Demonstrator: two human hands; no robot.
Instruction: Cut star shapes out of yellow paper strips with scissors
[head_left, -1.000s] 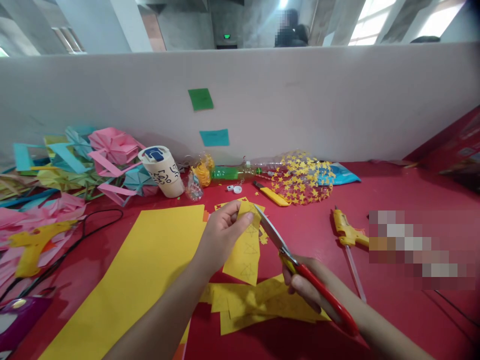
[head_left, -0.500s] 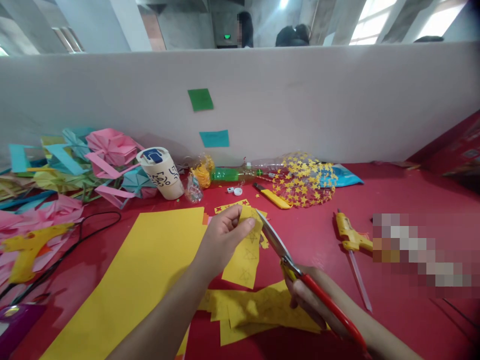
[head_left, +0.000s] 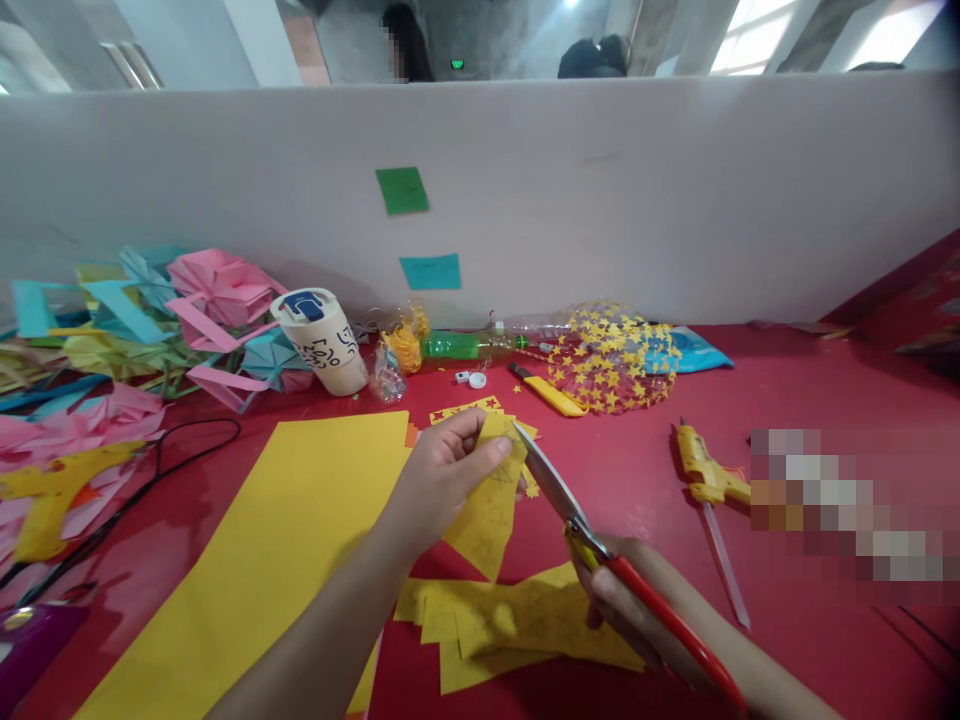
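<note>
Between thumb and fingers, my left hand pinches a yellow paper strip with stars drawn on it in pencil. My right hand grips red-handled scissors, whose blade tips meet the strip's upper right edge close to my left thumb. More yellow paper strips lie overlapping on the red table below my hands, some with faint pencil marks. Under my left forearm rests a large sheet of yellow paper. Small cut yellow stars lie partly hidden behind the held strip.
At the back lie a yellow box cutter, a green bottle and a clear bottle covered in yellow stars. A paper cup stands beside folded paper shapes. Yellow glue guns lie at right and left.
The held strip has tilted and its lower end now looks narrower and pointed. Both hands stay nearly in place; the view has shifted slightly.
</note>
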